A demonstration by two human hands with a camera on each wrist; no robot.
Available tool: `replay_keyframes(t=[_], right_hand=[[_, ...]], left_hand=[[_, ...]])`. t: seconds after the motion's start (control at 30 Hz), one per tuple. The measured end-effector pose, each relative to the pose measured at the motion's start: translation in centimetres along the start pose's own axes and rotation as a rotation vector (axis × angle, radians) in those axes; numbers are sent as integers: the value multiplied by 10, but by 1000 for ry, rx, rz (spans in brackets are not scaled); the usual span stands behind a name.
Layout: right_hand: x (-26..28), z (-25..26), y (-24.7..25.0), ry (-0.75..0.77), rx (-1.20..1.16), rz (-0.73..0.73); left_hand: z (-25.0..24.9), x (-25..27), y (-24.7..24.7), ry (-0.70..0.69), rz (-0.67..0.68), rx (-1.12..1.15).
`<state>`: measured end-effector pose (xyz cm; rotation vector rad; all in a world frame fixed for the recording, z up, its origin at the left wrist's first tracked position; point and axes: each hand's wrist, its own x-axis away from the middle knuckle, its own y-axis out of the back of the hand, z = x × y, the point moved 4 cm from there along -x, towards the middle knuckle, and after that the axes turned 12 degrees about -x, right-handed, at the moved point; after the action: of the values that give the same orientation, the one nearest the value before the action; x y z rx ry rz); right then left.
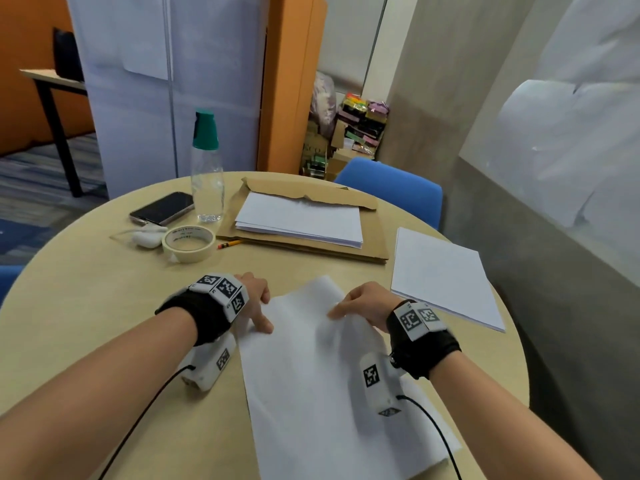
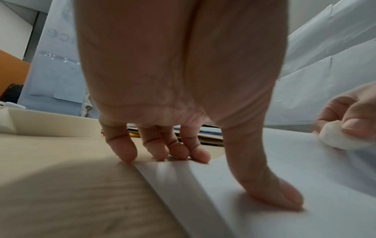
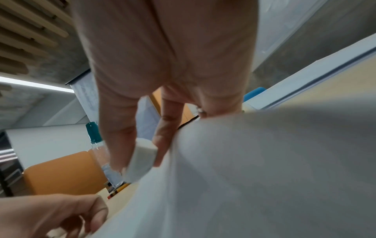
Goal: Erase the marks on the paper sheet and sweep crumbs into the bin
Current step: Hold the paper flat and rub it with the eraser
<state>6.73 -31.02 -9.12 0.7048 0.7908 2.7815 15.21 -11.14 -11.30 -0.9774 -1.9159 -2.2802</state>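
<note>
White paper sheet [image 1: 311, 375] lies on the round table [image 1: 86, 323] nearest the body and is pinned at its left edge by the left hand [image 1: 254, 303], thumb flat, fingers nearly straight. A white eraser [image 3: 142, 158] is pinched by the right hand [image 1: 363, 304] above a buckled part. Short strokes away from the pinned edge are advised, lest the sheet crease. The eraser is shown only in the wrist views; the pencil [image 1: 229, 243] and tape roll [image 1: 188, 243] beyond are plainest overhead. No bin is seen.
</note>
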Motion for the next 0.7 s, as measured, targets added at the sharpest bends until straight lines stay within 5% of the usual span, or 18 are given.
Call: replay_keyframes(t=[0.23,0.5,0.63,0.7], right_hand=[[7,3,14,37,-119,-55],[18,30,55,446,-467,-188],[16,30,65,426,-608,-193],[16,30,59,414,-728,-137]], left_hand=[[3,-3,-2,28,-78,105],[29,3,26,146,-194,547],[31,7,21,187,-144,606],[23,6,14,155,-109,859]])
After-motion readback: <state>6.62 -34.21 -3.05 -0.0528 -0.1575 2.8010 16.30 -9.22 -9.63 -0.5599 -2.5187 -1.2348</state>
